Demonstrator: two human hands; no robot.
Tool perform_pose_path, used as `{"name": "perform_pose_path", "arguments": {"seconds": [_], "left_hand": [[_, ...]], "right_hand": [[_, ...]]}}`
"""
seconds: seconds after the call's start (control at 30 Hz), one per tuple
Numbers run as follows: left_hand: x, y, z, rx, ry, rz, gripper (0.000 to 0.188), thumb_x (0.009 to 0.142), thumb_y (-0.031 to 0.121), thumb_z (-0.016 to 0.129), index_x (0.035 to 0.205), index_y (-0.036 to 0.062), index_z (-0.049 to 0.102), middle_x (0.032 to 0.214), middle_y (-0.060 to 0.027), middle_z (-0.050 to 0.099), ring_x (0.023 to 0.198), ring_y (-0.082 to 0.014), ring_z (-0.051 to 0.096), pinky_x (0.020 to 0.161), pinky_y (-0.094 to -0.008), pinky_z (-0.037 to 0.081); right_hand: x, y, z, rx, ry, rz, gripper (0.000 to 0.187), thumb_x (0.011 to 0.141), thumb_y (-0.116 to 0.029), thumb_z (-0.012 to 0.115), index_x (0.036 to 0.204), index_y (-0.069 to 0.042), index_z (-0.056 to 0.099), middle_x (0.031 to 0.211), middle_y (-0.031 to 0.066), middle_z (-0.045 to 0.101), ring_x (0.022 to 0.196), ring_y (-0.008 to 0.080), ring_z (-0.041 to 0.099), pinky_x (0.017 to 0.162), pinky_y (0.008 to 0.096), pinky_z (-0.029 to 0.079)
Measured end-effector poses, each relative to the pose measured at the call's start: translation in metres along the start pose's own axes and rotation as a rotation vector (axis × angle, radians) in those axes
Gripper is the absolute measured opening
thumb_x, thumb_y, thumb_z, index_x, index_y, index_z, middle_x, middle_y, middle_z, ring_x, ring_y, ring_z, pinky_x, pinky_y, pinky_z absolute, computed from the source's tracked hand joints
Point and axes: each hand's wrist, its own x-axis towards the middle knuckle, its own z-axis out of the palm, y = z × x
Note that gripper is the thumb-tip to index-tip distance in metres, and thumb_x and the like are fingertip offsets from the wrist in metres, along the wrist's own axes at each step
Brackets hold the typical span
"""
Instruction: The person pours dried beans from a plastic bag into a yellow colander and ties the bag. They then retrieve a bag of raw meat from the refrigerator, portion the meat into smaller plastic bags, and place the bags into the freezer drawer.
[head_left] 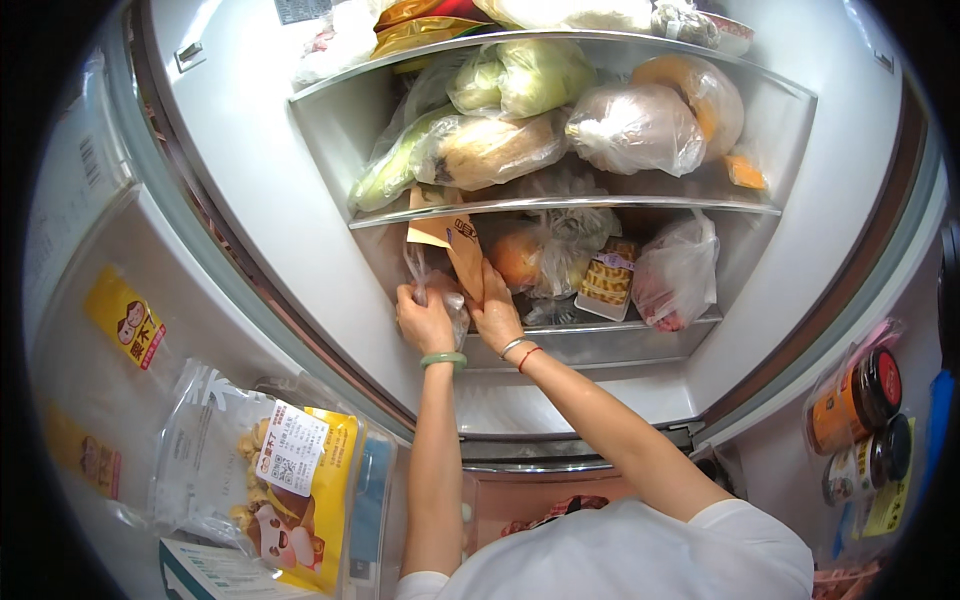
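At the left end of the refrigerator's lower shelf [625, 325], 2 hands are working close together, just beside each other. The left hand [425, 318] is closing its fingers around a clear plastic bag [452, 303], while the right hand [497, 318] is gripping the lower end of a brown paper packet [464, 250] — its far fingertips are hiding behind the paper. That packet is tilting upward, its top lying across the front edge of the middle shelf [640, 203]. Good handling here is probably calling for 1 steady hand on the bag and a light pinch on the paper, since thin plastic is likely to be snagging and paper to be creasing. Keeping the packet's top clear of that edge would be helping, as would moving slowly — an orange fruit [516, 260] and a patterned box [607, 280] are sitting near the right hand.
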Motion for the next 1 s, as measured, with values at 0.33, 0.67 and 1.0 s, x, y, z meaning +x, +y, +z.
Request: {"name": "perform_pose_path", "arguments": {"seconds": [0.33, 0.67, 1.0], "left_hand": [[-0.003, 0.000, -0.003, 0.207, -0.036, 0.221, 0.042, 0.082, 0.025, 0.067, 0.119, 0.0086, 0.058, 0.097, -0.0186, 0.062, 0.091, -0.0403, 0.059, 0.081, -0.0490, 0.046], [0.041, 0.012, 0.029, -0.211, 0.226, 0.439, 0.014, 0.091, 0.008, 0.058, 0.101, 0.0028, 0.065, 0.093, -0.0146, 0.058, 0.089, -0.0310, 0.058, 0.079, -0.0408, 0.046], [0.025, -0.015, 0.024, -0.219, -0.041, 0.382, 0.029, 0.087, 0.014, 0.063, 0.114, 0.0045, 0.062, 0.108, -0.0142, 0.061, 0.102, -0.0299, 0.059, 0.088, -0.0378, 0.047]], "right_hand": [[-0.020, -0.029, -0.033, -0.178, -0.114, -0.065, 0.075, 0.081, -0.017, 0.068, 0.139, 0.007, 0.028, 0.137, 0.0325, 0.037, 0.126, 0.0458, 0.039, 0.105, 0.0439, 0.035], [-0.056, -0.011, -0.068, -0.050, -0.225, -0.114, 0.055, 0.084, -0.018, 0.065, 0.128, 0.006, 0.042, 0.129, 0.0268, 0.046, 0.117, 0.0411, 0.047, 0.098, 0.0431, 0.041], [-0.020, -0.024, -0.256, -0.505, 0.753, -0.273, 0.022, 0.080, -0.010, 0.068, 0.102, -0.006, 0.063, 0.103, 0.0101, 0.062, 0.099, 0.0276, 0.056, 0.087, 0.0411, 0.044]]}}
